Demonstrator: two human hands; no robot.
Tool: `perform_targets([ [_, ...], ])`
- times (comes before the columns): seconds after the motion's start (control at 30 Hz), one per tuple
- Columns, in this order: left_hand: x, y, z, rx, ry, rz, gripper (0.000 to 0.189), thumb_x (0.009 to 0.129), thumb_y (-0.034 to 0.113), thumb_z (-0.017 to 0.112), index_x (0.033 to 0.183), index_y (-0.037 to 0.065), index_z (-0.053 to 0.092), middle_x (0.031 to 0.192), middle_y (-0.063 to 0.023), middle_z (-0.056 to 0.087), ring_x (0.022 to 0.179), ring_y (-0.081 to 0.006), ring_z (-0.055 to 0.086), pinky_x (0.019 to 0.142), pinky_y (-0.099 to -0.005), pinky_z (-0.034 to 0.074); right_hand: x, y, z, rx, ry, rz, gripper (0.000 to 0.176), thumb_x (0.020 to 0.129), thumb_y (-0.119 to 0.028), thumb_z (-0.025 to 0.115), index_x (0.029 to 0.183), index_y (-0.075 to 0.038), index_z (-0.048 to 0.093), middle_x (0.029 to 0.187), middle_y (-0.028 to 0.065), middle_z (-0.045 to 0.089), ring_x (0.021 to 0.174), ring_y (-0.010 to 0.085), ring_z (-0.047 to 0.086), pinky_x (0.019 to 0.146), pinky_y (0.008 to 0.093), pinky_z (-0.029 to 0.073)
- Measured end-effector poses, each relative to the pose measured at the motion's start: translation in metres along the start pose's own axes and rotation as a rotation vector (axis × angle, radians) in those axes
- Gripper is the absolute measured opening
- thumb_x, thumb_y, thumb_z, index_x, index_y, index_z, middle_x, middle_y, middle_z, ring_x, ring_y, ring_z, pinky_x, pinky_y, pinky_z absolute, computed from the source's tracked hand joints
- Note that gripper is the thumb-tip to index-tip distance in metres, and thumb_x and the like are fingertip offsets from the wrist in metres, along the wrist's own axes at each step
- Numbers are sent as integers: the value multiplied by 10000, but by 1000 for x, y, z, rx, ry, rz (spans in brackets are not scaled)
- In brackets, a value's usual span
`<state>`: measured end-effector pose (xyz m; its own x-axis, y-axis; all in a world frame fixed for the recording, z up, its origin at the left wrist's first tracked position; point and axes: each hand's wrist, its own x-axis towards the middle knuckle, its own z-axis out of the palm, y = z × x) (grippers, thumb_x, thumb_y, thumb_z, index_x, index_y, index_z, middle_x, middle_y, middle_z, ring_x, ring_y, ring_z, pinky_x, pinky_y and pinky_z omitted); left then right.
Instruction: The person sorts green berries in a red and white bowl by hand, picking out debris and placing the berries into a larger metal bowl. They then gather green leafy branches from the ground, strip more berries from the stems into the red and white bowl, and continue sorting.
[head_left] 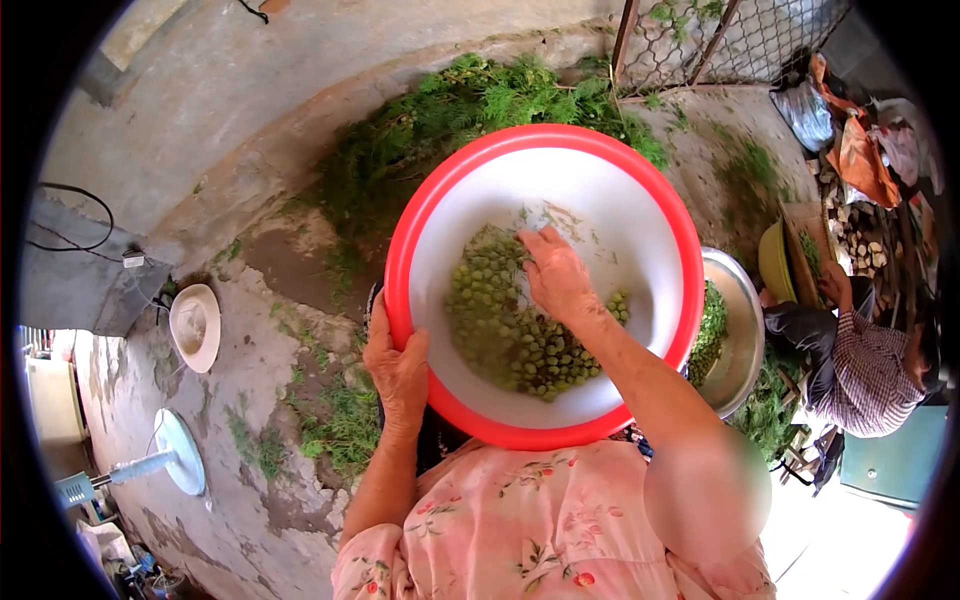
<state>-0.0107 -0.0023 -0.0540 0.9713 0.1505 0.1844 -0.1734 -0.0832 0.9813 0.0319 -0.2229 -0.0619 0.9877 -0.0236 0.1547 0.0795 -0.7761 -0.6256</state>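
A large round basin [545,437], white inside with a thick red rim, rests tilted at my lap. Many small round green berries [490,300] lie in its lower left part, with bits of leaf and stem scattered on the white wall above them. My left hand [398,375] is closed around the basin's left rim, thumb on the inner side. Inside the basin, my right hand [560,278] is palm down over the white surface beside the berries. Its fingers are bent and slightly apart, and I see nothing held in them; the fingertips are partly hidden.
A metal bowl [745,345] of green berries stands at the right. Cut leafy branches [440,110] lie beyond the basin. Another person [865,375] sits at the right near a yellow-green basin [775,262]. A hat [195,328] and a fan [180,452] are at the left.
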Motion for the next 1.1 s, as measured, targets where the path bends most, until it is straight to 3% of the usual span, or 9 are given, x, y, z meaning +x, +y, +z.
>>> perform_targets([
  [0.1,0,2,0,-7,-4,-24,577,752,-7,520,1322,-35,433,1116,-96,584,978,-160,551,887,-271,429,12,3,14,-83,44,-63,370,780,7,580,1143,-53,554,1018,164,538,947,363,552,808,419,468],
  [0.2,0,3,0,15,-6,-27,570,758,-7,516,1323,-20,438,1106,-90,587,972,-150,550,878,-268,432,12,-8,22,-66,-49,-69,401,769,-9,607,1162,-61,547,1017,160,528,949,366,550,807,427,473],
  [0.43,0,5,0,50,0,-33,570,764,-4,523,1327,-19,434,1088,-86,598,964,-143,555,872,-262,435,-34,-31,33,41,-324,-139,312,775,-55,605,1085,-86,597,967,159,519,931,368,557,784,440,479],
  [0.53,0,3,0,57,6,-34,572,766,-4,530,1329,-21,432,1088,-84,597,965,-141,554,870,-261,435,-45,-44,15,59,-564,-192,288,791,-69,586,1078,-80,595,960,159,517,902,374,558,765,441,476],
  [0.63,0,4,1,20,-8,-35,569,768,-9,529,1328,-23,433,1082,-80,598,962,-135,552,865,-256,434,-37,-41,19,20,-460,-202,301,771,-45,600,1070,-66,587,970,156,517,880,379,558,746,447,471],
  [0.73,0,7,3,25,-5,-37,564,767,-16,523,1324,-25,435,1073,-77,599,954,-130,549,859,-250,434,-17,-28,42,43,-38,-332,287,747,-28,618,1032,-53,591,933,150,528,871,374,554,738,449,466],
  [0.83,0,8,4,34,-1,-30,561,766,-20,519,1320,-27,437,1069,-75,600,944,-129,548,854,-248,435,-5,-30,47,-35,26,-327,280,733,-9,623,1008,-49,591,913,143,533,862,366,548,748,450,464],
  [0.93,1,5,3,48,8,-25,561,763,-17,519,1318,-28,438,1066,-77,600,937,-134,550,852,-251,437,-11,-30,53,-91,-104,-289,268,744,-14,613,1008,-52,588,926,142,531,858,363,543,754,441,464],
  [1.1,0,13,1,154,17,-19,561,759,-2,525,1313,-26,442,1049,-85,607,931,-143,559,847,-259,444,-55,-35,40,118,-256,-279,259,760,-58,619,1017,-61,586,915,141,528,865,350,551,739,417,474],
])
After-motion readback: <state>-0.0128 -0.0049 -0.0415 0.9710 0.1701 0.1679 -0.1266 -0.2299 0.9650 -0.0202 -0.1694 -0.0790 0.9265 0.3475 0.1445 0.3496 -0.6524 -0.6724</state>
